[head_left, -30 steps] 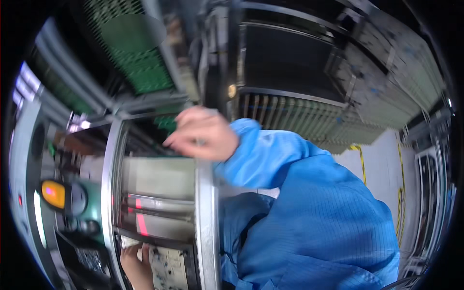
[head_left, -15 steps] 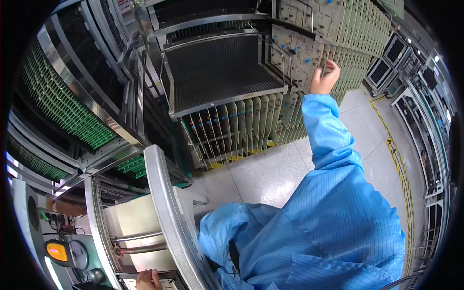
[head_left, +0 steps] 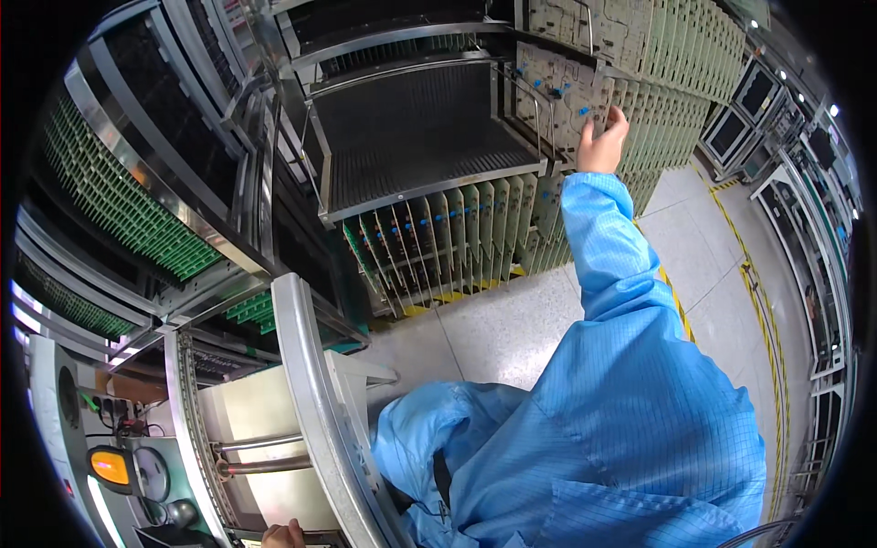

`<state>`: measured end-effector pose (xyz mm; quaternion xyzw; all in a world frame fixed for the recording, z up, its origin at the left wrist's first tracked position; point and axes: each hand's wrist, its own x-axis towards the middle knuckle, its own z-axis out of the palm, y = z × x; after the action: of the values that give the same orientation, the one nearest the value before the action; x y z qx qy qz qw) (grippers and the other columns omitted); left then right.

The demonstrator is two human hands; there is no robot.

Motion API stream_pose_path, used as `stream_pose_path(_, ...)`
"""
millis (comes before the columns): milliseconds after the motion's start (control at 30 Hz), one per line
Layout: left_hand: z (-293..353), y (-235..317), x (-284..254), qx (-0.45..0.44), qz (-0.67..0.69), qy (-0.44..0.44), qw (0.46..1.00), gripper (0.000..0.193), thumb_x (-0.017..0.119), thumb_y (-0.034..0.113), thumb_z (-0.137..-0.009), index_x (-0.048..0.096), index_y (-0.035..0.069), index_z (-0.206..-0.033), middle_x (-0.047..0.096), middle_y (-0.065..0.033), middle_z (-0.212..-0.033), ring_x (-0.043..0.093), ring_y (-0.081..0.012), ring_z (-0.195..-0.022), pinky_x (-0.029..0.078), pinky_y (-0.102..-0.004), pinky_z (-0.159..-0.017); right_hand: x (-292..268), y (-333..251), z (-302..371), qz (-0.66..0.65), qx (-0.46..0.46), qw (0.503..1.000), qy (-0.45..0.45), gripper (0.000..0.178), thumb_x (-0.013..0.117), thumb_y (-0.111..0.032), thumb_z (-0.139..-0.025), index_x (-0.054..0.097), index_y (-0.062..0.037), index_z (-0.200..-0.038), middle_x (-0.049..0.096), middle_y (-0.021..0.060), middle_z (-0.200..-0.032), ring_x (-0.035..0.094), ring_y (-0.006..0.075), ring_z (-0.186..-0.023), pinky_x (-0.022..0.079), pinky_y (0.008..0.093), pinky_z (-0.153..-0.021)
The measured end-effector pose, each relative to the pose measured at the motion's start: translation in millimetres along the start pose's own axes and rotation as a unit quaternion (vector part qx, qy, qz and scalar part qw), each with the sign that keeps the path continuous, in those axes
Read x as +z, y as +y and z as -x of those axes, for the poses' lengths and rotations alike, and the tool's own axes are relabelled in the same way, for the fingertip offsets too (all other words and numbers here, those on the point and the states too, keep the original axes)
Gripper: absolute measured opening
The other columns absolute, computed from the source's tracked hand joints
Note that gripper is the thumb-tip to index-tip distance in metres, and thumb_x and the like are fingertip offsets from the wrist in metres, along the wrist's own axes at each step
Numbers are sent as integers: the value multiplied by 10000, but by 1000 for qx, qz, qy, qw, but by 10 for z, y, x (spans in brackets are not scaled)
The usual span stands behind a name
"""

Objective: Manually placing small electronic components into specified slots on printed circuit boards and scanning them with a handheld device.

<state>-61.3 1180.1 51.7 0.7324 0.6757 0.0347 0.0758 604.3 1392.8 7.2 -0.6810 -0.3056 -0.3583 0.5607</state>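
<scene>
My right hand reaches out at the upper right, thumb and fingers apart. It is at the face and near edge of a pale circuit board with blue components, the end one of a row of upright boards. I see nothing held between its fingertips. My left hand is at the lower edge, cut off by the picture. Its fingers are bent close together by a dark-framed flat piece on the metal rails; what they grip is hidden.
A black ribbed rack tray lies left of the boards, with more upright boards beneath. Green board racks stand at left. A rounded metal bar runs beside my body. Yellow-black tape marks the floor at right.
My right hand has moved slightly left, its fingers closer to the end board's face. My left hand has slipped lower, so less of it shows.
</scene>
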Motion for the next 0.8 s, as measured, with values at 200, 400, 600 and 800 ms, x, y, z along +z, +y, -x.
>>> stream_pose_path(200, 23, -2, -3, 32, -33, 5, 999, 351, 565, 206, -893, 635, -74, -693, 604, -224, -636, 603, -329, -547, 467, -382, -487, 23, -16, -261, 95, 78, 989, -78, 407, 607, -255, -850, 484, -19, -1158, 630, 245, -925, 607, 414, -851, 477, 445, -709)
stream_pose_path(400, 62, 52, 35, 31, -28, 10, 999, 347, 575, 215, -885, 629, -80, -709, 590, -239, -628, 600, -368, -551, 471, -409, -499, -142, 78, -270, -71, 88, 993, -8, 264, 618, -206, -829, 590, 3, -988, 637, 209, -847, 633, 349, -782, 482, 363, -683)
stream_pose_path(600, 59, -38, 72, 41, -38, 0, 998, 324, 574, 226, -886, 634, -61, -750, 606, -245, -668, 613, -366, -574, 483, -415, -513, -741, -67, -158, -192, 76, 978, 2, 210, 608, -105, -860, 611, 35, -1017, 650, 15, -808, 543, 48, -746, 439, 216, -643)
stream_pose_path(800, -198, -27, 146, -87, -47, -26, 995, 194, 643, 126, -782, 607, -53, -717, 605, -223, -816, 556, -377, -834, 435, -412, -762, -1659, -278, -206, -161, 45, 985, -42, 168, 605, -45, -849, 621, 52, -986, 650, 44, -830, 566, 78, -724, 449, 220, -653)
